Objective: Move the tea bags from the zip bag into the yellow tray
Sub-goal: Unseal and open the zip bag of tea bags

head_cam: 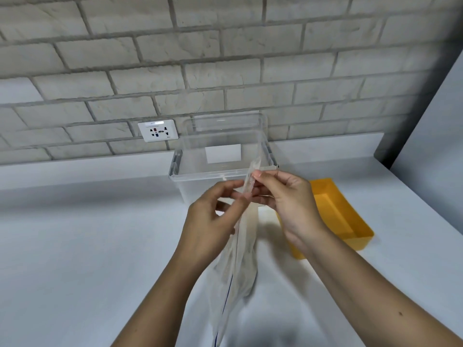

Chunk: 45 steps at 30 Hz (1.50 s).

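Here, both of your hands are raised over the white countertop [87, 246], holding the clear plastic zip bag [240, 259] by its top edge. Your left hand [213, 216] has its thumb and curled fingers pinched on the sealed strip from the left. Your right hand [293, 201] pinches the same strip a little higher, from the right, with its fingertips bent in. The two hands sit close together, almost touching.

The bag hangs straight down between your forearms, off the counter, with a thin blue line running along its lower edge. The pale contents [246, 269] in its lower half are too blurred to make out one by one.

The yellow rectangular plastic tray [350, 221] rests on the counter to your right, partly hidden behind your right hand and wrist. Behind your hands stands a clear plastic storage box [200, 169] with a white label, against the grey brick wall [225, 58]. A white wall socket [157, 130] sits just left of the box.
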{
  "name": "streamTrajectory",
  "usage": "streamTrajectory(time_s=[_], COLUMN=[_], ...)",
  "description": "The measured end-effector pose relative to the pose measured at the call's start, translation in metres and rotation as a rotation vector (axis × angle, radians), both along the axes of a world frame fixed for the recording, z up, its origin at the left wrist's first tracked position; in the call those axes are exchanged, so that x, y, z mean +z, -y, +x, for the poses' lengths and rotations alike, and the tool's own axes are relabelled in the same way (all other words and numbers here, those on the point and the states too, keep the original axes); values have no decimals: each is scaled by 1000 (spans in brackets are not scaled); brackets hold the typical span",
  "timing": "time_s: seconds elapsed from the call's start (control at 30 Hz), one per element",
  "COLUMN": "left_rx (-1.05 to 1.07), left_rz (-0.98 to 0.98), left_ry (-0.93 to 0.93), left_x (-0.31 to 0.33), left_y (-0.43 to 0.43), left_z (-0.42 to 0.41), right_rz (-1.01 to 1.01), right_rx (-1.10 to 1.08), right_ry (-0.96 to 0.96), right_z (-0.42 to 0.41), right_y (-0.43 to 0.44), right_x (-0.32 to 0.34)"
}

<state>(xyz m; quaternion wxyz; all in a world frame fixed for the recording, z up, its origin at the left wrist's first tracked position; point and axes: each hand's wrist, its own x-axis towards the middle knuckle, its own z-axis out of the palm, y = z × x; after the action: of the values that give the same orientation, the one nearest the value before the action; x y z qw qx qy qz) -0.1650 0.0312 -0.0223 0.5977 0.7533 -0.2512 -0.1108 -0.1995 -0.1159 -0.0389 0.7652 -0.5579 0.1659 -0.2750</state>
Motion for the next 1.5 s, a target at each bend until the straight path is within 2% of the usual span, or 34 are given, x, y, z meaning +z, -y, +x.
streamTrajectory(time_s=[0.27,0.37,0.47,0.57,0.77,1.0,1.2,1.27,1.37,1.43,1.5], left_rx=[127,121,92,74,70,53,113,102,70,40,39], left_rz=[-92,-174,-257,-280,-243,-254,-283,-244,6,139,149], left_ry=[17,-140,-318,-368,-271,-345,-327,-320,-239,-218,-201], left_x=[9,9,9,8,8,9,9,7,-1,-4,-2], left_y=[10,9,11,11,7,6,6,1,-11,-17,-18], left_z=[7,8,7,7,9,20,18,16,8,1,-5], right_rz=[-148,-156,-71,2,-308,-329,-587,-518,-339,-295,-292], right_rx=[133,193,240,250,128,128,221,266,223,200,188], right_ry=[47,35,22,22,-4,-92,-229,-249,-197,-156,-131], right_z=[-5,-6,-6,-8,-3,-1,-14,-17,-20,-20,-19], right_y=[-5,-6,-7,-7,-5,-4,-9,-11,-13,-15,-17], right_x=[2,2,2,2,-1,1,-3,-6,-7,-5,-4])
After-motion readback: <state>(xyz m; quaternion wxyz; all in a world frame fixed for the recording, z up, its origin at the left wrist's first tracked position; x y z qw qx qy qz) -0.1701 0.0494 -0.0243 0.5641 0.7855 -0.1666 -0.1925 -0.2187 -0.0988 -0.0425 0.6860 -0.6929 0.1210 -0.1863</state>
